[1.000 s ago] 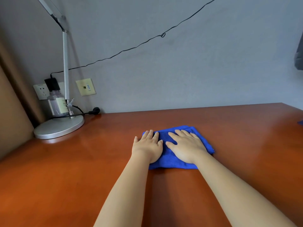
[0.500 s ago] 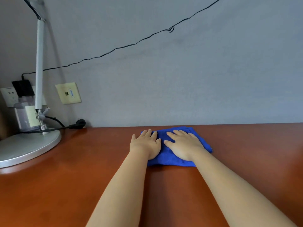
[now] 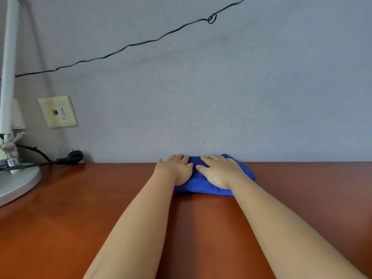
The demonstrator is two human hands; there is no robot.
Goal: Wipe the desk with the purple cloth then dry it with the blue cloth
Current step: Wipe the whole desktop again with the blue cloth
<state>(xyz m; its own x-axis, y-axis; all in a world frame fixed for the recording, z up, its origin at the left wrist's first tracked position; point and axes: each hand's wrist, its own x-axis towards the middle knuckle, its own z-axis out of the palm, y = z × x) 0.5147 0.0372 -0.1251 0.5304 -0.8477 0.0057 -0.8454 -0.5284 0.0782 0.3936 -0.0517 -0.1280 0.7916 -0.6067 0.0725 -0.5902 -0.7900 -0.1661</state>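
A folded blue cloth [image 3: 203,185] lies flat on the reddish-brown desk [image 3: 80,218], at its far edge against the grey wall. My left hand [image 3: 175,170] presses on the cloth's left part with straight fingers. My right hand [image 3: 219,172] presses flat on its right part. Both hands lie side by side, fingertips near the wall. Both forearms stretch forward over the desk. No purple cloth is in view.
A silver desk lamp base [image 3: 16,184] with a white arm [image 3: 8,67] stands at the far left. A black plug and cable [image 3: 68,158] lie by the wall beside it. A cream wall socket [image 3: 58,111] sits above, and a thin black wire [image 3: 141,44] runs across the wall.
Both hands have pushed the blue cloth away from me, up to the desk's far edge at the wall. The camera has moved forward and the lamp has slid toward the left border.
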